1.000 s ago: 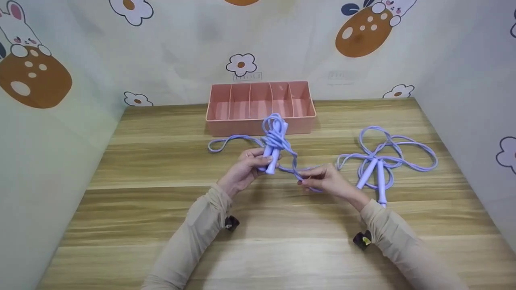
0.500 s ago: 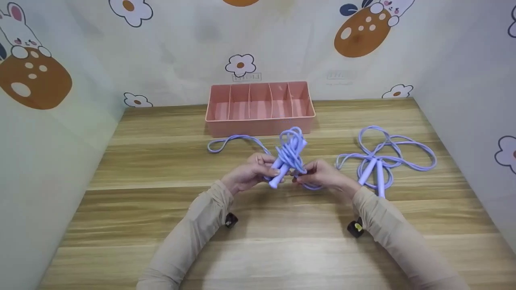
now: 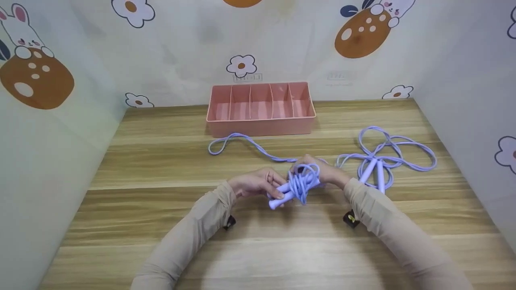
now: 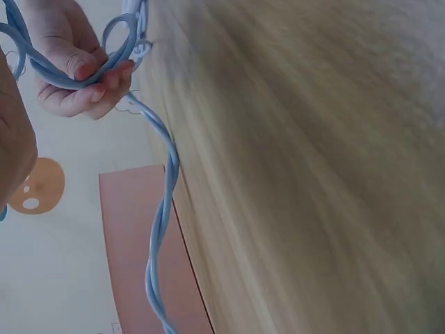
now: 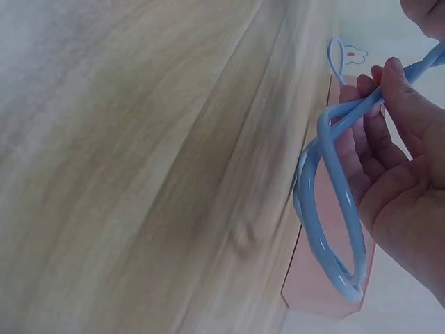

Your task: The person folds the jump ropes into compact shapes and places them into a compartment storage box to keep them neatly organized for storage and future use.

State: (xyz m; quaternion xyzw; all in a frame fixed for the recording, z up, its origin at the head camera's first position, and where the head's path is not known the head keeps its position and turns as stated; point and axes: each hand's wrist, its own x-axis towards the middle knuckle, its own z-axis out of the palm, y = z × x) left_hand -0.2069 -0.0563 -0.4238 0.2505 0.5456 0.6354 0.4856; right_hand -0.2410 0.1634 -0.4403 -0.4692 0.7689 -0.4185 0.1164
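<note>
Seen from the head camera, with the bundle as the centre of the clock, the left hand [image 3: 258,183] sits at nine o'clock, clamped on the two handles [image 3: 287,196] of a purple-blue jump rope, its thumb lying across them. The handles lie side by side, their free ends tilted toward eight o'clock, and several turns of cord [image 3: 300,186] wrap around their other part. All this is held above the wood-grain table [image 3: 121,209]. The right hand [image 3: 328,173], at two o'clock, is partly hidden by the turns; the right wrist view shows its thumb and fingers together, pinching a doubled, twisted length of cord. A loose tail [image 3: 258,147] trails across the table to a looped end at ten o'clock. A second jump rope [image 3: 380,173] lies loosely looped between two and three o'clock, its handles pointing toward the near edge. At eleven o'clock, near the patterned wall [image 3: 193,52], stands a pink tray [image 3: 261,127] divided into five compartments.
</note>
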